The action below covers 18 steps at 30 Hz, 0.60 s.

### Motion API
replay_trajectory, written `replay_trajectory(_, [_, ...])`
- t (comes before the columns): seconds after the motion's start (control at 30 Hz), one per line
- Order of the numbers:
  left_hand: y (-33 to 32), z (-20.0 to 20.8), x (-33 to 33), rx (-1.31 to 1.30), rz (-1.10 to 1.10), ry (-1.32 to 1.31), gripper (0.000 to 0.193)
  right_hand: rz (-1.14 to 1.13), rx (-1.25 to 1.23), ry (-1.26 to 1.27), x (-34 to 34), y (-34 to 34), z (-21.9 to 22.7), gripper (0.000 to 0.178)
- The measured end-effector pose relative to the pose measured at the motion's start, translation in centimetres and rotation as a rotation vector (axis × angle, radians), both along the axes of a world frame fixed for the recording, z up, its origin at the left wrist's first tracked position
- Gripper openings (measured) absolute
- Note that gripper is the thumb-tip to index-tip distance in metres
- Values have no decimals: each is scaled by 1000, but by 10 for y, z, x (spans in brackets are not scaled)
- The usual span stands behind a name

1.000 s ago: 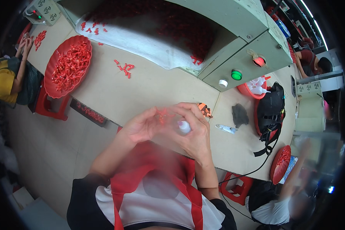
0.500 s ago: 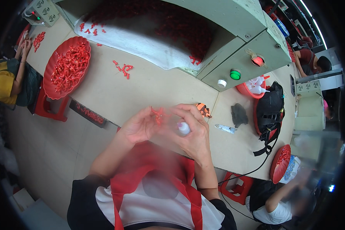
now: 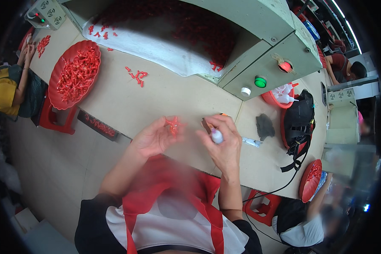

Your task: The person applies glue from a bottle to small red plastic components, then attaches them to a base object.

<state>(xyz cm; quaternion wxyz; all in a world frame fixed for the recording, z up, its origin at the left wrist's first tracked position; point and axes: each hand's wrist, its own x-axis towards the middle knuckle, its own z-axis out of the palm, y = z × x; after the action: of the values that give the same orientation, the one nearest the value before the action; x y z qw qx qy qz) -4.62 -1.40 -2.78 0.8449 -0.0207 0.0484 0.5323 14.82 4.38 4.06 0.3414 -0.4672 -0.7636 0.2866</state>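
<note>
Over the near edge of the table, my left hand [image 3: 151, 139] pinches a small red figure-like plastic piece [image 3: 174, 125] between thumb and fingertips. To its right, my right hand [image 3: 225, 146] is closed round a small white bottle [image 3: 216, 136], its rounded end showing past the fingers. A gap separates the bottle from the red piece. The orange-and-black patterned thing [image 3: 225, 114] on the table lies mostly hidden behind my right hand. Several loose red pieces [image 3: 137, 76] lie on the tabletop beyond my left hand.
At the left stands a scalloped red tray [image 3: 96, 63] heaped with red pieces. A grey-green machine [image 3: 258, 63] with a cloth-lined opening spans the back. To the right are a red basket of bottles [image 3: 279, 101], a black bag [image 3: 298, 122] and a dark cloth [image 3: 264, 127]. Other people sit nearby.
My right hand has moved right with the bottle, away from the red piece, covering most of the patterned thing. My left hand has barely moved. A person at lower right has reached toward a red tray.
</note>
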Motion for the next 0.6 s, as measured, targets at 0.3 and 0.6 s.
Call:
replay_trajectory(0.3, [0, 0, 5, -100, 12, 17, 40, -218, -126, -328, 18, 10, -23, 20])
replay_trajectory(0.6, [1, 25, 23, -8, 125, 432, 39, 220, -209, 262, -9, -2, 21, 22])
